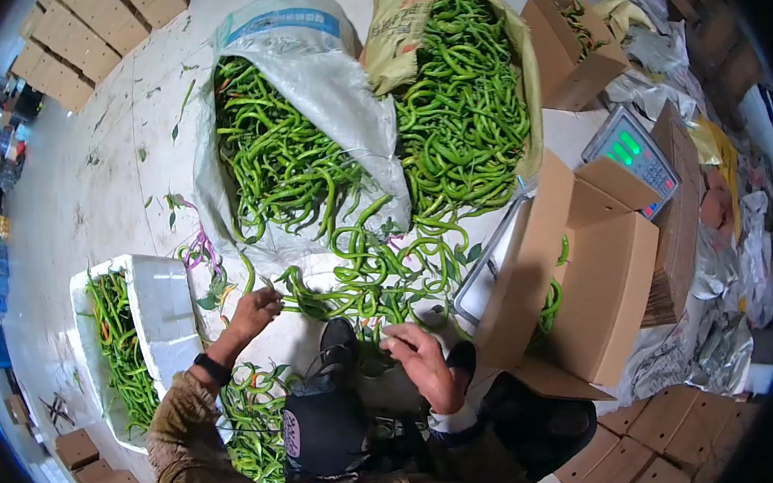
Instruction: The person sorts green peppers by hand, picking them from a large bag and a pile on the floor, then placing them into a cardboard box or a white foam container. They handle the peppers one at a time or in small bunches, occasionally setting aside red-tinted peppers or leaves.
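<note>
My left hand (256,313), with a dark band on its wrist, has its fingers curled together beside the loose green chili peppers (367,284) on the floor. What it holds, if anything, is hidden. Over the near edge of those peppers, my right hand (421,363) has its fingers loosely bent and apart, and nothing shows in it. Behind the loose peppers lie two open sacks full of chilies, a white sack (300,71) and a yellow sack (393,37). To the right, an open cardboard box (622,291) tilts beside the scale platform (485,279), with some chilies inside.
A white foam box (163,304) of chilies stands at left. More chilies (255,438) lie by my left leg. The scale display (624,148) glows green at right, near flattened cardboard (675,210). Another carton (576,54) sits behind. Stacked cartons (84,34) line the back left.
</note>
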A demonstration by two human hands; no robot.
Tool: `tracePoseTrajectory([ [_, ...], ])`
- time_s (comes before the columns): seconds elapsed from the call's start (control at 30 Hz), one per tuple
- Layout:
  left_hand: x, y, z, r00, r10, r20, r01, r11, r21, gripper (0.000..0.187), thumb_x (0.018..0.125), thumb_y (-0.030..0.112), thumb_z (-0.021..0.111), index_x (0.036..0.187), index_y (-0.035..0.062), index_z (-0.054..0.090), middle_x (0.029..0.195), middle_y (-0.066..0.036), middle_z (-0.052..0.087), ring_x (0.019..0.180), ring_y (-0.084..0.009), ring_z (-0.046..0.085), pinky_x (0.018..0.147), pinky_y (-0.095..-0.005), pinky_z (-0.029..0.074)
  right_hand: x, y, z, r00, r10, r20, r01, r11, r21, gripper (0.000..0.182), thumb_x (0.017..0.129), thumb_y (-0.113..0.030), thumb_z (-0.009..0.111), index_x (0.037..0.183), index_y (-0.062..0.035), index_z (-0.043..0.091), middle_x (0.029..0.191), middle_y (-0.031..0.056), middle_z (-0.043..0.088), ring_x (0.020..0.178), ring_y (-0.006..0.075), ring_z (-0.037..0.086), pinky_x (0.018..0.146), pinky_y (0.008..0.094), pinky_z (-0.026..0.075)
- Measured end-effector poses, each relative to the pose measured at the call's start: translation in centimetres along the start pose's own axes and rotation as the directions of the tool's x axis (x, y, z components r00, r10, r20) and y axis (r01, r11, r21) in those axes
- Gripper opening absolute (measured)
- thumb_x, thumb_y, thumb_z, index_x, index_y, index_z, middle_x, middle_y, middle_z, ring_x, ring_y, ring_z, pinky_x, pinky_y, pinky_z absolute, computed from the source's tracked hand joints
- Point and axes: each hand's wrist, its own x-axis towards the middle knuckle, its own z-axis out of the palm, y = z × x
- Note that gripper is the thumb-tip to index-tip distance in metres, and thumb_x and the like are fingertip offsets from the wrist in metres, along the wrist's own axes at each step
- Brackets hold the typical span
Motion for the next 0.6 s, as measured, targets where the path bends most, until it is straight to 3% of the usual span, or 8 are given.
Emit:
tracePoseTrajectory([
  [0.1, 5.3, 1.7, -0.2, 0.982, 0.175, -0.075, -0.150, 0.953, 0.262, 0.029, 0.090, 0.013, 0.060, 0.112, -0.0056, 0.063, 0.097, -0.013, 0.070, 0.087, -0.0212, 0.066, 0.078, -0.0337, 0.052, 4.3, 2.9, 0.6, 0.998, -0.048, -0.040, 0.047, 0.998, -0.036, 0.023, 0.093, -0.010, 0.058, 0.112, 0.0018, 0.063, 0.103, 0.0110, 0.068, 0.100, 0.0181, 0.063, 0.089, 0.0304, 0.047],
  [0.17, 10.5, 0.8, -0.9, 0.924, 0.337, -0.181, -0.298, 0.931, 0.213, 0.028, 0.088, 0.010, 0.058, 0.112, -0.0041, 0.062, 0.098, -0.017, 0.070, 0.088, -0.0251, 0.068, 0.080, -0.0353, 0.052, 7.7, 3.8, 0.7, 0.982, -0.173, -0.074, 0.157, 0.969, -0.191, 0.024, 0.091, -0.011, 0.060, 0.111, 0.0019, 0.063, 0.104, 0.0129, 0.068, 0.100, 0.0202, 0.063, 0.089, 0.0321, 0.048],
  [0.23, 13.8, 3.2, -1.9, 0.882, 0.424, -0.205, -0.304, 0.846, 0.438, 0.026, 0.086, 0.007, 0.055, 0.110, -0.0021, 0.062, 0.098, -0.018, 0.070, 0.090, -0.0271, 0.068, 0.081, -0.0353, 0.052, 11.3, 5.1, 0.6, 0.966, -0.226, -0.121, 0.194, 0.953, -0.233, 0.026, 0.088, -0.011, 0.063, 0.111, 0.0016, 0.063, 0.106, 0.0156, 0.068, 0.099, 0.0236, 0.064, 0.086, 0.0348, 0.048],
  [0.33, 16.8, 6.3, -0.3, 0.839, 0.488, -0.241, -0.398, 0.852, 0.341, 0.028, 0.082, 0.003, 0.058, 0.110, -0.0008, 0.062, 0.096, -0.019, 0.069, 0.088, -0.0318, 0.068, 0.080, -0.0375, 0.054, 16.1, 8.1, -0.3, 0.962, -0.127, -0.241, 0.088, 0.982, -0.168, 0.028, 0.086, -0.013, 0.065, 0.110, 0.0017, 0.063, 0.107, 0.0169, 0.067, 0.100, 0.0274, 0.063, 0.086, 0.0368, 0.048],
  [0.37, 17.7, 6.4, 1.0, 0.825, 0.528, -0.201, -0.427, 0.816, 0.389, 0.029, 0.082, 0.004, 0.061, 0.110, -0.0005, 0.062, 0.097, -0.019, 0.068, 0.084, -0.0349, 0.068, 0.077, -0.0389, 0.055, 17.2, 9.3, -0.8, 0.945, -0.175, -0.275, 0.077, 0.939, -0.335, 0.032, 0.085, -0.014, 0.065, 0.113, 0.0013, 0.062, 0.110, 0.0188, 0.065, 0.103, 0.0311, 0.061, 0.089, 0.0399, 0.047],
  [0.43, 19.6, 5.7, 4.1, 0.821, 0.561, -0.106, -0.483, 0.781, 0.396, 0.034, 0.083, 0.010, 0.065, 0.115, 0.0014, 0.060, 0.102, -0.020, 0.066, 0.089, -0.0380, 0.065, 0.080, -0.0417, 0.053, 18.5, 12.6, -1.8, 0.931, -0.209, -0.300, 0.036, 0.869, -0.493, 0.036, 0.084, -0.014, 0.066, 0.117, 0.0008, 0.060, 0.113, 0.0207, 0.063, 0.106, 0.0349, 0.060, 0.092, 0.0431, 0.046],
  [0.5, 20.9, 4.9, 7.6, 0.788, 0.613, -0.048, -0.510, 0.696, 0.505, 0.047, 0.080, 0.018, 0.069, 0.124, 0.0090, 0.055, 0.111, -0.016, 0.062, 0.105, -0.0390, 0.056, 0.087, -0.0468, 0.047, 19.0, 15.6, -3.3, 0.857, -0.421, -0.299, 0.075, 0.675, -0.734, 0.044, 0.084, -0.014, 0.065, 0.125, -0.0023, 0.055, 0.121, 0.0242, 0.057, 0.112, 0.0409, 0.054, 0.096, 0.0498, 0.043],
  [0.6, 21.4, 3.0, 12.6, 0.893, 0.449, -0.024, -0.357, 0.741, 0.568, 0.064, 0.080, 0.021, 0.070, 0.138, 0.0142, 0.043, 0.123, -0.014, 0.054, 0.117, -0.0366, 0.047, 0.090, -0.0543, 0.039, 18.1, 17.3, -4.7, 0.907, -0.318, -0.275, 0.001, 0.655, -0.756, 0.049, 0.083, -0.014, 0.064, 0.129, -0.0049, 0.052, 0.124, 0.0247, 0.055, 0.113, 0.0400, 0.054, 0.096, 0.0489, 0.043],
])
